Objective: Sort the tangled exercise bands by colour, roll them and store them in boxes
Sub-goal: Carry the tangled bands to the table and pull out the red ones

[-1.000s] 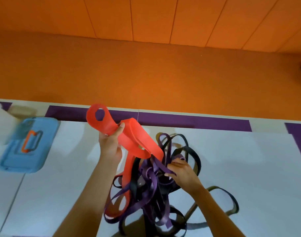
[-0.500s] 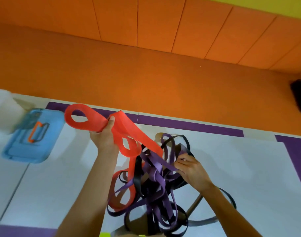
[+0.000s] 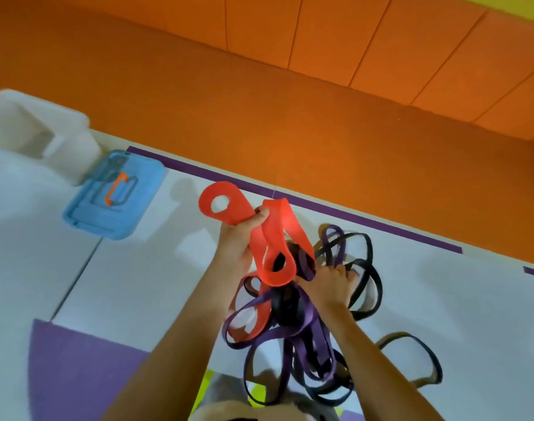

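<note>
A tangle of purple and black exercise bands (image 3: 308,323) lies on the white floor mat in front of me. My left hand (image 3: 236,241) grips a wide red band (image 3: 270,235) and holds its folded loops above the heap; the band's lower part still runs down into the tangle. My right hand (image 3: 331,281) is pressed into the top of the pile, fingers curled around dark bands. A blue box lid (image 3: 113,199) with an orange handle lies at the left.
A white plastic box (image 3: 38,132) stands at the far left, behind the blue lid. An orange padded wall (image 3: 320,117) closes the back. Purple mat sections (image 3: 77,366) border the white mat at the lower left.
My left hand has gathered more of the red band into loops and drawn them nearer the pile. My right hand has stayed in the tangle. The camera has tilted.
</note>
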`<state>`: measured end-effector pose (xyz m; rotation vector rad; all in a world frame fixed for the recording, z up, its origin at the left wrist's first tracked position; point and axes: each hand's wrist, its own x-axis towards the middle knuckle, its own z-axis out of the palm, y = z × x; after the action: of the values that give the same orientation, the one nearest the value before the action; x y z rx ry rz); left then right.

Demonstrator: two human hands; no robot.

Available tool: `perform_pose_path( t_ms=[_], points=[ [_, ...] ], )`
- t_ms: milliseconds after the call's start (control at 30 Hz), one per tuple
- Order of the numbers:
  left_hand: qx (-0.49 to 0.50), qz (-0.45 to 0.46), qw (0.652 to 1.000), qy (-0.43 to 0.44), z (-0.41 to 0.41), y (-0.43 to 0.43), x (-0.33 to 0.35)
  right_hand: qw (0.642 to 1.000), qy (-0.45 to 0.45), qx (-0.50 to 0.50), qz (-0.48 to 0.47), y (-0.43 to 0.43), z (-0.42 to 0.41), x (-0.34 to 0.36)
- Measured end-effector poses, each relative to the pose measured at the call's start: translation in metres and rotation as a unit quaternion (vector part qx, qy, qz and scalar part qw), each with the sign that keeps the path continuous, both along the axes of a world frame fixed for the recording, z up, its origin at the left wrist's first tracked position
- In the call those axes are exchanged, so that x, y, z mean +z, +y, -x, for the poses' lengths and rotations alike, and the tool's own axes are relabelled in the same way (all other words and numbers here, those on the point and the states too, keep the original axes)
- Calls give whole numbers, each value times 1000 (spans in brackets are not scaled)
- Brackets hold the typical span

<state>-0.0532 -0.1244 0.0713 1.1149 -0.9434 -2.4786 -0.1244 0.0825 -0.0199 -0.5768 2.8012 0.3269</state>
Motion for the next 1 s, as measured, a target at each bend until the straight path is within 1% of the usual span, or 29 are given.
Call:
perform_pose_path(
  t_ms=[100,200,267,333,500,567,633,700,733,833,867,933,1000],
  points=[
    [4,35,999,16,5,-15,6,998,21,-12,52,-5,-13,-7],
    [25,40,999,14,12,-24,7,993,29,15,110,-5,-27,-10],
    [40,42,998,5,17,-28,6,990,30,60,125,-1,-31,-12],
    [57,43,997,-7,22,-32,3,983,11,115,140,6,-29,-14],
    [128,42,991,-29,32,-47,-3,938,-51,255,231,40,-10,-15],
    [147,60,987,-33,33,-53,-4,927,-56,301,217,59,-3,-13],
    [156,89,983,-32,34,-61,-5,922,-56,324,204,80,4,-12],
    [166,102,981,-26,37,-71,-6,924,-53,313,214,100,12,-10],
    [170,108,979,-27,37,-76,-7,930,-49,290,219,110,16,-10],
    [173,111,978,-29,33,-82,-5,962,-60,164,212,131,28,-8],
    [161,118,980,-28,29,-82,-5,968,-69,135,200,131,30,-8],
    [128,133,982,-34,22,-77,-4,973,-69,118,186,124,30,-8],
    [107,154,981,-56,12,-72,-8,973,-59,96,200,111,28,-10]
  ],
)
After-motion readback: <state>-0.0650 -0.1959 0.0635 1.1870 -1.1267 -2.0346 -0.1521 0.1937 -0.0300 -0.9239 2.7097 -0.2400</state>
